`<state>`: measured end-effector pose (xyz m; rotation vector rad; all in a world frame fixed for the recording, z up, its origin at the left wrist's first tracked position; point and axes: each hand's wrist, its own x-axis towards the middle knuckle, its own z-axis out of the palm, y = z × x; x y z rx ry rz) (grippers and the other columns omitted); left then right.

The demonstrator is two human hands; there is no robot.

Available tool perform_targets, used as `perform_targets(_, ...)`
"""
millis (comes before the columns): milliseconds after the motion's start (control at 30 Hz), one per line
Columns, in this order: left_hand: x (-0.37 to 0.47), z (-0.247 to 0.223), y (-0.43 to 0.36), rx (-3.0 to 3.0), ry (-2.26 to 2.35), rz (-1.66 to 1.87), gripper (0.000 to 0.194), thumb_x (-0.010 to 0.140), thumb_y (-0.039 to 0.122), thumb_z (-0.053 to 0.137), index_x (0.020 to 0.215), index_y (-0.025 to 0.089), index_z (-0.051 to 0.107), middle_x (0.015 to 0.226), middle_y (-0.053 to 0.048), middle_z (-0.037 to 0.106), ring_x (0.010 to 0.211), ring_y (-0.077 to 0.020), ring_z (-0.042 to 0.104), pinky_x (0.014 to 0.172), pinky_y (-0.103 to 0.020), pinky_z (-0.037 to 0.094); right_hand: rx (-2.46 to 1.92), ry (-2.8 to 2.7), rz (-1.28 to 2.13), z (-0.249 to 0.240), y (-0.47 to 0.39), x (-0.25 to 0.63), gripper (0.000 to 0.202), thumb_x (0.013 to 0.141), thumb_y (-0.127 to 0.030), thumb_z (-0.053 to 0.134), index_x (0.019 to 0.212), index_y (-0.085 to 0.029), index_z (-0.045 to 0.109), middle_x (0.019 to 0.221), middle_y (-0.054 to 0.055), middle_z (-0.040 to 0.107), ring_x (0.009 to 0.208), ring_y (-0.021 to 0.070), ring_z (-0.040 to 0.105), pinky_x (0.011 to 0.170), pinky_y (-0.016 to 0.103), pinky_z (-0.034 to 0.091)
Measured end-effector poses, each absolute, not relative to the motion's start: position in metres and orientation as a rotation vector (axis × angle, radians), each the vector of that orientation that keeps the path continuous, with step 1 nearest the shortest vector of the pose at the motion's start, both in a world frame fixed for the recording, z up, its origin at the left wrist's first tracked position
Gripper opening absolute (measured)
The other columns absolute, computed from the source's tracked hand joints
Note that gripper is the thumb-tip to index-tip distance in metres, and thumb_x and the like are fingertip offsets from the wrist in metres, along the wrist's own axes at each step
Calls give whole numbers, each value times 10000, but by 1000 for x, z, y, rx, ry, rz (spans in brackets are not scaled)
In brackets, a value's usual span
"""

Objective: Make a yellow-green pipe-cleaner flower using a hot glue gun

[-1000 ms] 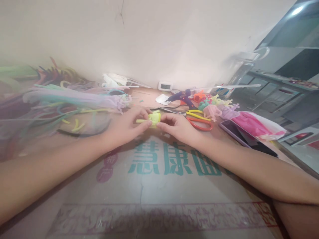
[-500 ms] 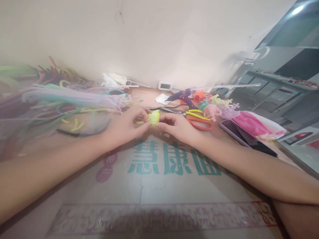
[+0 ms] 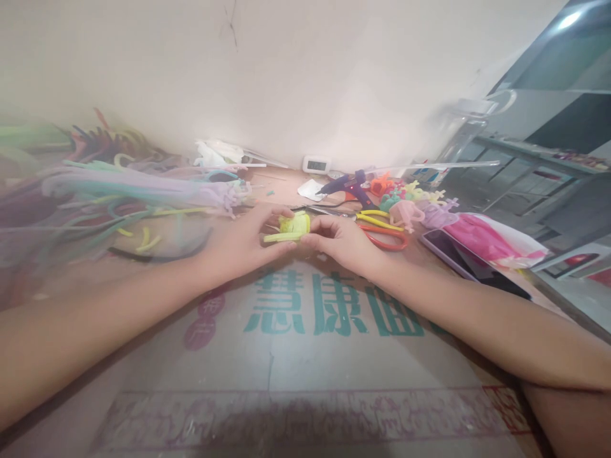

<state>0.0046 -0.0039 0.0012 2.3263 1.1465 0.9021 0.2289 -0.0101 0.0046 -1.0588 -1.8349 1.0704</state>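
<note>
A small yellow-green fuzzy piece (image 3: 296, 224), with a pale strip sticking out to its lower left, is held between my two hands above the printed table cover. My left hand (image 3: 255, 235) has its thumb under the strip and its fingers curled at the piece's left side. On the other side, my right hand (image 3: 337, 238) pinches the right edge between thumb and fingertips. Just behind the hands lie scissors (image 3: 377, 216) with a yellow handle and a red one.
Pastel pipe cleaners (image 3: 143, 184) lie in a bundle at left. Behind are a white digital clock (image 3: 317, 165) and a dark blue glue gun (image 3: 346, 184). Small coloured figures (image 3: 405, 210), a phone (image 3: 472, 264) and a pink bag (image 3: 491, 238) lie at right.
The yellow-green piece has turned and shifted slightly right, so its pale strip shows more. My left hand's thumb and fingers have spread a little wider around it.
</note>
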Motion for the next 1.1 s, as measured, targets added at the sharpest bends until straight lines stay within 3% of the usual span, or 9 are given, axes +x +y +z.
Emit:
perform_targets(200,3,1,-3,2306,1156,846,517,889,581,639,1295,270,562,1354,-71,645,1196,-291,641,994,-445,530,-1063,-1827,1082,5,-10,228,298,811,-451,748,801,-184,616,703,-25,592,638,123,512,582,260,401)
perform_targets(633,2,-4,-1,2278,1072,980,303,927,473,612,1146,263,602,1258,-56,676,1200,-252,642,1066,-436,508,-983,-1847,1148,6,-9,227,261,826,-427,712,864,-175,657,714,-31,580,646,118,504,589,259,408)
perform_targets(1100,4,-2,0,2251,1119,994,269,909,470,628,1015,225,590,1157,-64,682,1117,-254,654,980,-421,527,-957,-1925,1083,1,-6,231,327,908,-490,661,826,-175,640,735,-12,605,646,112,528,608,247,424)
